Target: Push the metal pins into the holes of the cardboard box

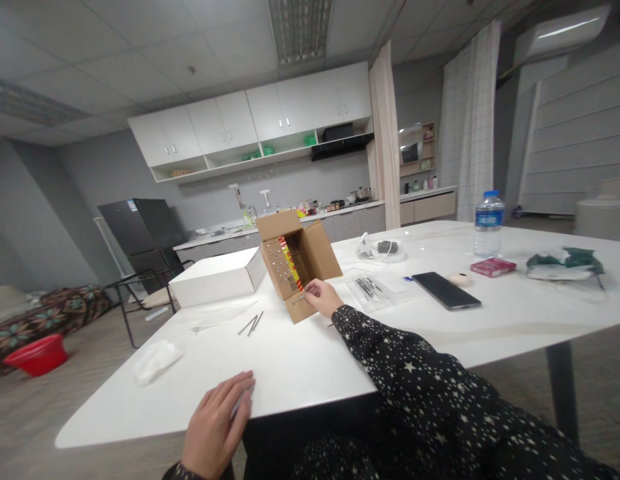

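My right hand [324,298] reaches to the open cardboard box [330,250], fingertips pinched together at its lower front flap. What the fingertips hold, if anything, is too small to make out. Small shiny dots [277,260] speckle the box's left side, and a few more run along the flap near my fingers. A red and yellow strip [290,263] lines the edge of the opening. At the near table edge rests my left hand [217,420], fingers stretched out side by side and thumb a little apart. Several thin grey sticks [252,324] lie beyond it.
On the white table [300,373] are a long white box [217,277], crumpled white tissue [157,362], a clear plastic bag [373,291], a black phone [446,291], a pink box [493,267], a water bottle [489,223], a white cabled device [385,249] and a green-white bundle [565,263].
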### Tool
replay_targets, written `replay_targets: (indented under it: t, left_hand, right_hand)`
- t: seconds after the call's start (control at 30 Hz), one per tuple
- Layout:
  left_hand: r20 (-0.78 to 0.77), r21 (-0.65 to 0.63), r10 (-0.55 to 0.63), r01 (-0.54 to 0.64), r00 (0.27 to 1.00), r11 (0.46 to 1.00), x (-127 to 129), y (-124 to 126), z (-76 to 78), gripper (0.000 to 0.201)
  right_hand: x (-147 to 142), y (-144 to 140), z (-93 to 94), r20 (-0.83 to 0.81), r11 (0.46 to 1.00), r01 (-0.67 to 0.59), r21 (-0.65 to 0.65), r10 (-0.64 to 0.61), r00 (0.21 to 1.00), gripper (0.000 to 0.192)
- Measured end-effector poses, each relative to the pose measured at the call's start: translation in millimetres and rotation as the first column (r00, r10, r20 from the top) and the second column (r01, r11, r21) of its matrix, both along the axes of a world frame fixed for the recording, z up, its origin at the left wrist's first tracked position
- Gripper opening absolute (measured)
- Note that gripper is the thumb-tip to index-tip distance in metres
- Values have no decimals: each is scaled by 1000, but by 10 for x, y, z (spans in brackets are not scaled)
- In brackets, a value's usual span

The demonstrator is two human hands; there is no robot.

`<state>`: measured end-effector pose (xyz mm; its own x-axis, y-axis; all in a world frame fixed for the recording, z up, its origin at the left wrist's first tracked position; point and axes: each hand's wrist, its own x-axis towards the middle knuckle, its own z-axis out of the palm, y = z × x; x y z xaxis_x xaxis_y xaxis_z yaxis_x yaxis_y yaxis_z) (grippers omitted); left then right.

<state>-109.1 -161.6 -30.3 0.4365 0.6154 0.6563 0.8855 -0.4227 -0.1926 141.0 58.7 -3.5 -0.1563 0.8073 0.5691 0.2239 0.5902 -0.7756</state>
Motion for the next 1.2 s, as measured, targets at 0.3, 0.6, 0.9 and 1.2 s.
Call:
replay_targets:
  t: [0.3, 0.6, 0.9, 1.2]
  left_hand:
    - [-5, -2, 8, -9, 1000, 1000, 7, 1, 13, 29]
    - [16, -7, 3, -3, 1000, 1000, 5, 1, 4, 29]
    - [15, 1, 6, -6, 1000, 1000, 11, 6, 8, 28]
    - [13, 15, -2, 2, 1000, 1000, 21, -8, 12, 28]
  right_hand:
    - [13, -81, 19, 183, 984, -3, 178, -31, 983, 11]
    - [8, -64, 22, 162, 987, 19, 161, -45, 986, 11]
    - [23, -74, 24, 183, 993, 52, 105, -71, 981, 10]
    - [47, -88, 36, 232, 986, 136, 92, -154, 960, 13]
